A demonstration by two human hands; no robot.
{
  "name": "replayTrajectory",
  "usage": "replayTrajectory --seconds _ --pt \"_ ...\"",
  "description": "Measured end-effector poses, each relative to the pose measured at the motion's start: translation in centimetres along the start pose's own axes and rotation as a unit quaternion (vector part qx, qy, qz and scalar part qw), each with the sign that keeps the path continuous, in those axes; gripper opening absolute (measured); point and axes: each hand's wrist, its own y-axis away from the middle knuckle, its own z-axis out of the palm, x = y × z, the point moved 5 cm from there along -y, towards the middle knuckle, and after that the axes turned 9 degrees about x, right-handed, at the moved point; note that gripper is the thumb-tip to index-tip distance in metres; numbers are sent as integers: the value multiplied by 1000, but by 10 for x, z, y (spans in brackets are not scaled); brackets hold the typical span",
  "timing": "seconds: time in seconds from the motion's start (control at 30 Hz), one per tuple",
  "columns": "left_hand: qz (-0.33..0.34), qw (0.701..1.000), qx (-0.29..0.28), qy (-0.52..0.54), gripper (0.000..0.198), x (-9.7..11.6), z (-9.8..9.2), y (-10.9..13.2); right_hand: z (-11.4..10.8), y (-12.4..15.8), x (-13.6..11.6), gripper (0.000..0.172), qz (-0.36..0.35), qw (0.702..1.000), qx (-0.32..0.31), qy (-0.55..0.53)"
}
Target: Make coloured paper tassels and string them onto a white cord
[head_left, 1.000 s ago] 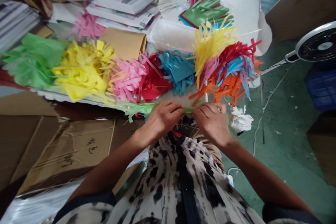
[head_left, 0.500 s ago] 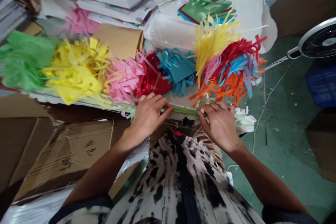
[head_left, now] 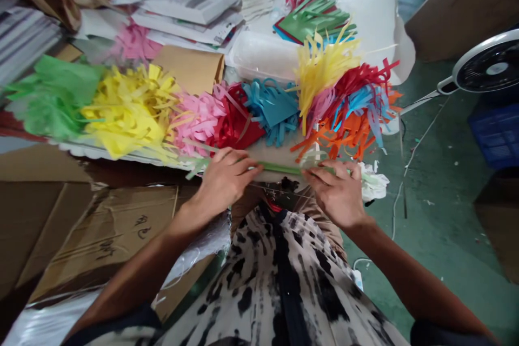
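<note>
The left hand [head_left: 227,181] and right hand [head_left: 334,194] are gripping a green paper strip [head_left: 279,168] stretched between them, its ends hidden where the hands close over it. Red fringed paper [head_left: 237,130] is lying just beyond the left hand, and orange fringed paper [head_left: 344,138] just beyond the right.

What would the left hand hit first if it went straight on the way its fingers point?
The left hand points along the green paper strip under its fingers, so past that it would probably meet the right hand at the strip's other end. Depth is hard to judge from this view.
</note>
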Motion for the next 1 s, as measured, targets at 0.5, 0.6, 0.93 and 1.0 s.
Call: replayTrajectory --seconds 0.5,0.6,0.93,1.0 --pt "48 997 44 29 19 35 43 -44 -9 -15 7 14 32 997 -62 -25" --pt "47 997 48 45 23 30 41 -47 -8 -19 5 15 35 997 -57 -22" --pt "2 1000 13 20 25 23 46 -53 12 -29 -1 12 36 997 -47 -41" --pt "-3 1000 10 26 22 21 41 -51 13 -27 0 13 55 997 -45 -39"
